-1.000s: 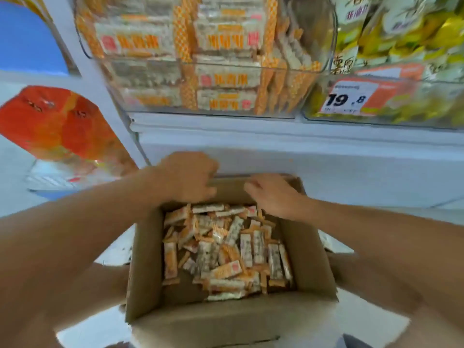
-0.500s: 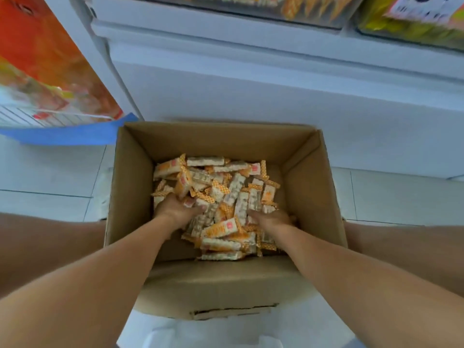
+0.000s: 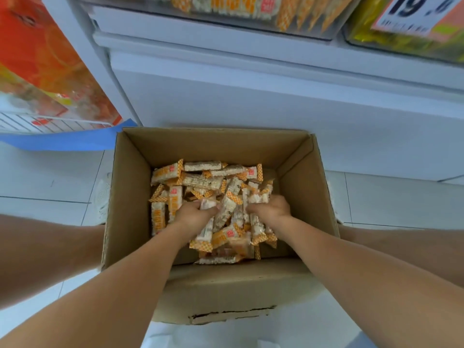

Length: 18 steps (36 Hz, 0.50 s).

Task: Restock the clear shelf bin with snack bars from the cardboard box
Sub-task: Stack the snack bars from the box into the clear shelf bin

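Both hands down inside the cardboard box point(image 3: 216, 146), buried in the pile of snack bars point(image 3: 200, 180). Left hand point(image 3: 194, 214) fingers curled round a clump of bars near the pile's middle; right hand point(image 3: 272, 209) likewise curled round a clump, just right of the left one. A few bars stick up between the two hands. Rest of the bars lie loose and jumbled across the box floor, most of them on the far side of the hands, some under the wrists toward the near wall.

Box is open-topped, flaps folded down, walls upright. Bare cardboard floor shows along the right wall and in the near left corner. Forearms enter over the near wall, whose outer flap is torn along its lower edge.

Clear shelf bin point(image 3: 251, 11) sits above and beyond the box on the white shelf point(image 3: 226, 54), already holding stacked bars; only its lower part is in frame. Right of that bin, a second bin with yellow packs and a price tag point(image 3: 414, 13) reading 19-something. Left of the box, an orange printed poster point(image 3: 42, 66) with a blue lower edge. Box stands on white floor tiles point(image 3: 389, 197), hard against the shelf's base panel.
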Tool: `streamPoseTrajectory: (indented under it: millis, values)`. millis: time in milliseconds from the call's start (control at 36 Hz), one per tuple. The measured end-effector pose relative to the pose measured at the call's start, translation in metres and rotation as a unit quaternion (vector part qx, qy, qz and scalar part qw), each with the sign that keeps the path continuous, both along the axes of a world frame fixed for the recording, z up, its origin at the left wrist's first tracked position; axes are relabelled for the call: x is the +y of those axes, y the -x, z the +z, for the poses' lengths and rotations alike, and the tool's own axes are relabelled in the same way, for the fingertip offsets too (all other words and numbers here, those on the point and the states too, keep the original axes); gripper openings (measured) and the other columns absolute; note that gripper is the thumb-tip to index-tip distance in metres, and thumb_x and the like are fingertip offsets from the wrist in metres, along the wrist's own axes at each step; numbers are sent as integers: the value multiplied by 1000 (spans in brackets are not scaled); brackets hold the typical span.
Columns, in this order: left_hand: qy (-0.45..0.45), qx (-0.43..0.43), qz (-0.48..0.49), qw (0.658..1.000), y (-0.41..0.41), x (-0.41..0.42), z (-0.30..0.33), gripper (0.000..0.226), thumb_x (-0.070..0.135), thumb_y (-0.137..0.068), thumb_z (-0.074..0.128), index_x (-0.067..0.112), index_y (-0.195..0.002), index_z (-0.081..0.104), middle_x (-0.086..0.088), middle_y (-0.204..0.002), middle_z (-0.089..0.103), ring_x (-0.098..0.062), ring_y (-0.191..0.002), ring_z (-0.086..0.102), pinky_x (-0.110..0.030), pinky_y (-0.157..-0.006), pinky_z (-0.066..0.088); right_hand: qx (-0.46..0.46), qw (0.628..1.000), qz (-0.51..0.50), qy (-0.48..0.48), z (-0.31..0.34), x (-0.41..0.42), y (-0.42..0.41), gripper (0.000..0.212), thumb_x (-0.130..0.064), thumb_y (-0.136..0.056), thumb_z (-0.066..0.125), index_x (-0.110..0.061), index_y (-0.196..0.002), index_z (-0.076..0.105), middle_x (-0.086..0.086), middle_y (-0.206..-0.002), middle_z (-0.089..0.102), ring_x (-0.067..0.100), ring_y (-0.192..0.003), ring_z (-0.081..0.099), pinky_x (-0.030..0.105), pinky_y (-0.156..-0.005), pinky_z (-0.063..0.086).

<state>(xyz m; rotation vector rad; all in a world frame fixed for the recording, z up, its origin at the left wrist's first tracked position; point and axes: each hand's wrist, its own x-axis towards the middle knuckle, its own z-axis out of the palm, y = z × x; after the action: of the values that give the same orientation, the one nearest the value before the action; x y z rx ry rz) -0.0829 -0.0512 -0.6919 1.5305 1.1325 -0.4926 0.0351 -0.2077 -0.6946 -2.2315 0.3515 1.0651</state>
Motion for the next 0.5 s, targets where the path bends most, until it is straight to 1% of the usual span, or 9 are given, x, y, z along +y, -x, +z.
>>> streamPoseTrajectory:
  millis: [56,83,139,167,222,250,333,361,500]
  values:
    - [61,-9,71,996,-4,-1,8,89,44,-88,72,13,-155,24,-7,-156,36,-28,-132,45,-36,-97,45,31,998,-32,-42,10,-3,-1,87,-38,-67,87,-10,-139,46,5,-135,56,27,-122,55,41,-102,48]
    - [102,-3,104,989,-7,-2,11,88,43,-87,72,14,-155,24,-7,-153,41,-27,-129,47,-38,-96,48,60,994,-48,-73,13,-4,-2,89,-38,-65,87,-11,-137,43,4,-135,54,26,-122,54,42,-103,46]
    - [172,-19,164,971,-13,-2,16,80,45,-84,71,11,-148,36,-10,-128,65,-30,-115,62,-48,-98,51,106,986,-49,-119,23,-1,-5,104,-41,-57,91,-16,-142,37,3,-139,50,26,-127,50,47,-108,43]
    - [192,-42,184,963,-17,-3,24,66,42,-90,66,8,-141,42,-12,-111,72,-30,-101,69,-49,-94,54,118,983,-39,-136,17,0,-8,114,-46,-51,95,-17,-145,36,2,-141,49,25,-129,50,48,-110,41]
    - [226,-80,190,952,-28,-4,44,50,40,-101,51,6,-138,46,-13,-102,74,-27,-88,72,-44,-85,58,115,978,-23,-173,8,7,-19,128,-57,-38,98,-16,-146,41,3,-140,56,25,-125,57,48,-107,45]
    - [245,-102,182,947,-34,-4,55,52,45,-103,44,7,-138,47,-14,-110,73,-27,-95,72,-45,-88,56,103,977,-14,-184,28,16,-18,118,-57,-43,97,-15,-142,47,6,-135,61,25,-119,62,47,-103,49]
    - [293,-162,138,932,-50,-6,98,72,65,-99,27,10,-134,57,-15,-127,66,-30,-116,65,-48,-101,48,37,972,30,-231,98,36,-10,42,-37,-86,76,-13,-119,66,8,-109,75,25,-98,73,47,-92,57]
    - [315,-182,125,923,-53,-7,110,76,68,-98,25,10,-134,57,-15,-128,66,-31,-119,63,-50,-104,45,22,970,41,-240,108,39,-11,36,-40,-91,67,-13,-115,67,7,-108,75,25,-97,73,47,-93,57]
    - [279,-235,37,930,-70,-6,184,64,58,-101,33,9,-137,55,-11,-130,65,-25,-121,62,-46,-104,45,22,959,86,-267,164,47,-22,83,-77,-80,45,-21,-141,54,1,-136,62,18,-121,62,42,-105,48]
